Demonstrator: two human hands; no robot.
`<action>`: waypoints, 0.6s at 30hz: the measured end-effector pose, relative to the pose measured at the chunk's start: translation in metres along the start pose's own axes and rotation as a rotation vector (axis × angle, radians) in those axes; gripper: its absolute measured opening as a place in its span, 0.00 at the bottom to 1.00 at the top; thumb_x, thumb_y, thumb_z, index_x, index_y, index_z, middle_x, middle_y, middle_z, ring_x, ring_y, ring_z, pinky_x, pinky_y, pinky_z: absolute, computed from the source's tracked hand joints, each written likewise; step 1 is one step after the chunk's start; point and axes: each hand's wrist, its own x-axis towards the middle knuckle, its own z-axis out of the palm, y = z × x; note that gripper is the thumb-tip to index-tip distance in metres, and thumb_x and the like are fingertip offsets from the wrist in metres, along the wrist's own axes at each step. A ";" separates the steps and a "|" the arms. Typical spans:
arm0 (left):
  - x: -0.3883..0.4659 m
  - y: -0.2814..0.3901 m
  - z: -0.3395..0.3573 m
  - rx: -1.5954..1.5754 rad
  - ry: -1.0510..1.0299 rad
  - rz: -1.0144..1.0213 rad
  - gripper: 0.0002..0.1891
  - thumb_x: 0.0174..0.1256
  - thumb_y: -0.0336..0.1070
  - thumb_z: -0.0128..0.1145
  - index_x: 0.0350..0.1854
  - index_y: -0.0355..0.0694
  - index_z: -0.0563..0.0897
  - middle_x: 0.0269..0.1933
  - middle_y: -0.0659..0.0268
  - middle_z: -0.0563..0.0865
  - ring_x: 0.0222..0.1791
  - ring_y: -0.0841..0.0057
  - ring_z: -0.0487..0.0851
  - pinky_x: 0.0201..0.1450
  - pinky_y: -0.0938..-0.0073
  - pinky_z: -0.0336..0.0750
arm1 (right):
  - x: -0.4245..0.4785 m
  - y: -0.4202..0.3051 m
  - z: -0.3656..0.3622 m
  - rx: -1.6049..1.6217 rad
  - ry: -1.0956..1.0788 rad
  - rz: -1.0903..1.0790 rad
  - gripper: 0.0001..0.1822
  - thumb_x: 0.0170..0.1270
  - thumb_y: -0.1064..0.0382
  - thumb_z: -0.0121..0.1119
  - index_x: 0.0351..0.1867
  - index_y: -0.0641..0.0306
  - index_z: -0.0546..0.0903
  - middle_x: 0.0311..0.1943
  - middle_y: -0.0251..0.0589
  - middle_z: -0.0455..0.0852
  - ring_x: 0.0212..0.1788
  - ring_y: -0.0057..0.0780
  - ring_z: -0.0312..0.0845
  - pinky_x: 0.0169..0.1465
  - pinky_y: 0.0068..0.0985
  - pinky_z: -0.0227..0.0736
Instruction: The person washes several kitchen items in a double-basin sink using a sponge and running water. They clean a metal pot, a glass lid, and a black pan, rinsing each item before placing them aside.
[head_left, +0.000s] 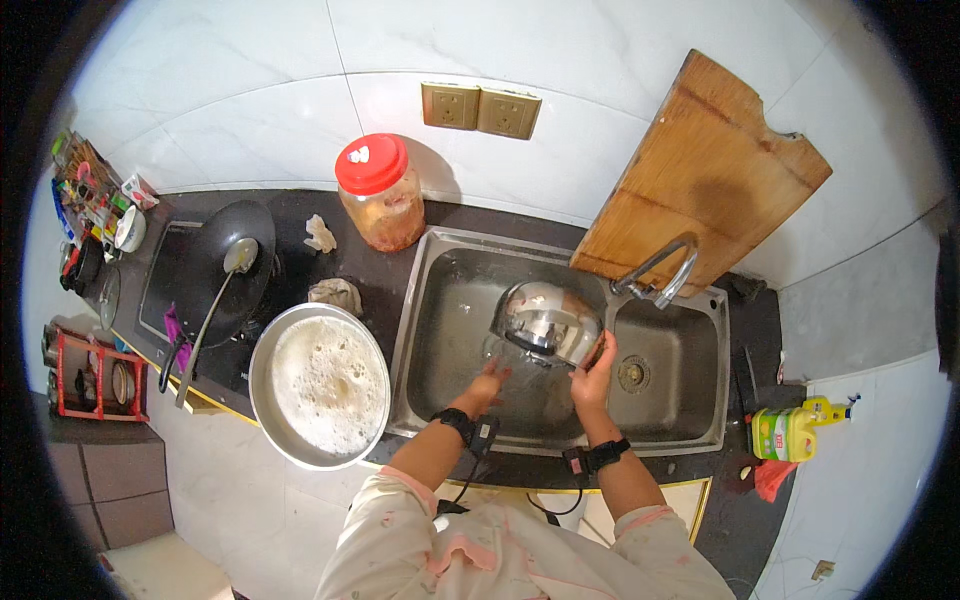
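A shiny stainless steel bowl (551, 319) is tilted on its side over the large left basin of the double sink (450, 277). At its right edge, my right hand (594, 379) grips the rim with the thumb and fingers. My left hand (486, 388) is lower in the same basin, fingers apart, holding nothing I can see. Between that hand and the bowl there is a wet, glinting patch, perhaps water. The bowl's inside is turned out of sight. Both wrists wear black bands with small devices and cables.
A large metal basin of foamy liquid (326, 382) overhangs the counter's front edge, left of the sink. Beyond it, a wok (232, 292) holds a ladle (240, 259). A red-lidded jar (381, 191), a wooden cutting board (705, 172) and the faucet (660, 274) stand behind; a yellow bottle (782, 435) sits right.
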 end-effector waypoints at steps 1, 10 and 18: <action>-0.003 0.004 -0.001 0.023 -0.046 0.023 0.36 0.74 0.51 0.49 0.79 0.54 0.46 0.78 0.64 0.57 0.72 0.58 0.64 0.65 0.46 0.67 | 0.000 -0.013 -0.004 0.108 -0.013 -0.001 0.37 0.64 0.78 0.57 0.72 0.59 0.55 0.63 0.43 0.69 0.64 0.38 0.67 0.65 0.32 0.65; -0.047 0.034 0.009 -0.080 -0.135 0.328 0.39 0.73 0.57 0.50 0.79 0.54 0.46 0.75 0.57 0.62 0.75 0.58 0.60 0.64 0.45 0.68 | 0.005 -0.065 -0.011 0.058 0.067 -0.412 0.37 0.64 0.73 0.59 0.69 0.60 0.51 0.61 0.46 0.65 0.63 0.35 0.64 0.66 0.31 0.58; -0.078 0.058 0.009 -0.086 0.003 0.326 0.40 0.73 0.57 0.51 0.79 0.51 0.47 0.74 0.53 0.63 0.72 0.54 0.64 0.62 0.44 0.70 | 0.003 -0.089 -0.011 0.281 -0.051 -0.242 0.37 0.63 0.82 0.37 0.72 0.57 0.43 0.69 0.50 0.55 0.59 0.42 0.70 0.43 0.32 0.88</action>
